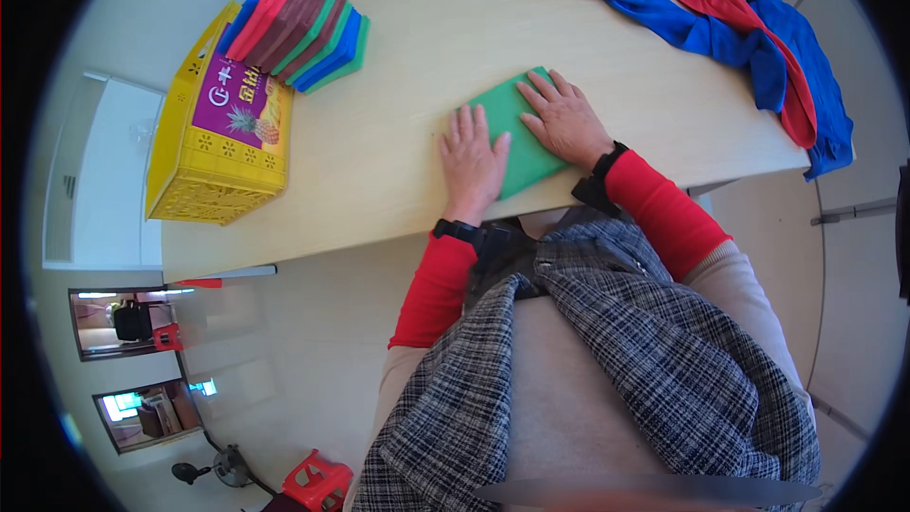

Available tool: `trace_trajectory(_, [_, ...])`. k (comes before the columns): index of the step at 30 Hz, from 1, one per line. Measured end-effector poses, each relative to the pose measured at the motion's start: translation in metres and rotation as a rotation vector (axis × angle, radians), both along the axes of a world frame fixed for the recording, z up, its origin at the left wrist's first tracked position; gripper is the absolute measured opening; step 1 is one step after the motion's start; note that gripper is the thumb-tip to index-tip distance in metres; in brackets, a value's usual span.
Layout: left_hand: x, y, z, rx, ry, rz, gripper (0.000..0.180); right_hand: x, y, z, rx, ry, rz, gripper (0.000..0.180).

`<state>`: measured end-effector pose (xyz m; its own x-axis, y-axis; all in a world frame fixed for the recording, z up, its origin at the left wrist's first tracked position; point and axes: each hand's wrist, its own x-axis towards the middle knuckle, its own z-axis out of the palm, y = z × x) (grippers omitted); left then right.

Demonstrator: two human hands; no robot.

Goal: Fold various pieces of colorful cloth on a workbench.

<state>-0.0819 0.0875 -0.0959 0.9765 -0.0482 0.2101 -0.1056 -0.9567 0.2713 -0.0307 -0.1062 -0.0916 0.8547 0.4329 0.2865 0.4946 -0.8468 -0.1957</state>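
Starting at the left, we see a yellow basket (218, 171) with a purple panel on its side. By its far end, a row of folded cloths (301, 30) in blue, red, maroon and green leans together; we cannot tell whether they rest in the basket or on it. Between them and our hands runs a stretch of pale tabletop (393, 114), the widest room for a sideways slide.

Next comes our left hand (468, 159), palm down, its fingers side by side along the left edge of a folded green cloth (518, 137) and its thumb held away from them. The cloth lies flat on the table just inside the near edge, to the right of this hand and to the left of the other, so it sits between the two. Both hands touch it, and neither is the nearer. It is turned a little askew to the table edge, one corner pointing toward our body. With its sides partly covered, it looks almost square, and we cannot tell its long axis.

Our right hand (569, 123) presses flat over the far right side, fingers spread, reaching across the cloth's edge. Neither hand is closed around anything.

Farther right, beyond more tabletop, a loose pile of cloth (706, 0) in blue, red and green spills over the table's right edge.
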Motion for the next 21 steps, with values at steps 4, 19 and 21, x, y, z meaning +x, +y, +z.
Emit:
trace_trajectory(4, [-0.012, 0.028, -0.006, 0.022, 0.104, 0.118, 0.067, -0.001, 0.003, 0.001, -0.012, -0.004, -0.001, 0.055])
trace_trajectory(19, [-0.036, -0.004, -0.003, 0.065, -0.105, -0.145, 0.062, -0.015, 0.004, 0.003, 0.024, -0.017, -0.065, 0.053])
trace_trajectory(21, [-0.038, -0.001, -0.003, 0.062, -0.120, -0.147, 0.061, -0.013, 0.000, 0.000, 0.039, -0.006, -0.057, 0.053])
